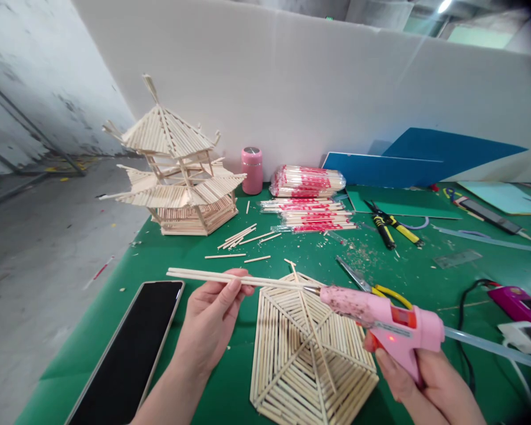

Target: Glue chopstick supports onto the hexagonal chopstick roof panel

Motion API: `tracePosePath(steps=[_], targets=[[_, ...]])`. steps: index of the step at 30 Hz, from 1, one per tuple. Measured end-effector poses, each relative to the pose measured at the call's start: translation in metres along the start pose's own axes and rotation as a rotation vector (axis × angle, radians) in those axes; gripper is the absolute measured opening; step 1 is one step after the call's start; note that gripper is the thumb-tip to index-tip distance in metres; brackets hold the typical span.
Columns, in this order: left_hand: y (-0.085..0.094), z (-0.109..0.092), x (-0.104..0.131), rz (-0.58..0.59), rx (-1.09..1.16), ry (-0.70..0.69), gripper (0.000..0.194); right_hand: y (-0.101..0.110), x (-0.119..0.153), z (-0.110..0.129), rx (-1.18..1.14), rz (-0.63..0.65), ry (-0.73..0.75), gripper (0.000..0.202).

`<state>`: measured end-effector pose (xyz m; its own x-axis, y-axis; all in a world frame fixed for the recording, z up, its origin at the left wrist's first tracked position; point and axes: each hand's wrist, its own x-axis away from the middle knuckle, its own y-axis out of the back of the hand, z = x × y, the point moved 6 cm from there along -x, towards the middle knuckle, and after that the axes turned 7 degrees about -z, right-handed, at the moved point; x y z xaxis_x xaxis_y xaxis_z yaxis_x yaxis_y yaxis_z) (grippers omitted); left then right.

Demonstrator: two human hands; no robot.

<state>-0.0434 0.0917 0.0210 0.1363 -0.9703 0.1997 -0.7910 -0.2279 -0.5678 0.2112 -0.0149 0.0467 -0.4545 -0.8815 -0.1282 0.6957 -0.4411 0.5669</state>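
Two thin wooden sticks (194, 274) lie side by side, pinched between the thumb and fingers of my left hand (219, 310). My right hand (418, 378) is wrapped round the handle of a pink glue gun (380, 313), which has a small red light lit and a clear glue stick at its back. The gun's nozzle meets the right end of the sticks, or sits very close to it. Below both hands, a many-sided stick panel (278, 348) rests on the green table surface (221, 389), with a separate long stick (321, 348) across its top.
A stick pagoda model (190, 195) stands at the back left, beside a pink flask (252, 171) and packaged sticks (307, 181). Pliers (387, 227), yellow-handled cutters (358, 280) and a purple device (515, 304) lie to the right. A phone (128, 354) is at the left.
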Motion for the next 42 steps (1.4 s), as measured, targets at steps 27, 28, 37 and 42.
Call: tracePosePath(steps=[27,28,37,42], targets=[[0.001,0.004,0.004,-0.078,-0.046,0.034,0.013,-0.011,-0.003,0.005,0.1,0.158,0.246,0.033],[0.001,0.004,0.004,-0.071,-0.049,0.032,0.013,-0.013,-0.002,0.005,0.101,0.17,0.253,0.034],[-0.001,0.005,0.005,-0.016,-0.084,0.008,0.011,-0.026,-0.001,0.024,0.026,0.129,0.22,0.033],[-0.002,0.006,0.007,-0.002,-0.097,0.016,0.012,-0.032,0.0,0.036,-0.018,0.177,0.244,0.031]])
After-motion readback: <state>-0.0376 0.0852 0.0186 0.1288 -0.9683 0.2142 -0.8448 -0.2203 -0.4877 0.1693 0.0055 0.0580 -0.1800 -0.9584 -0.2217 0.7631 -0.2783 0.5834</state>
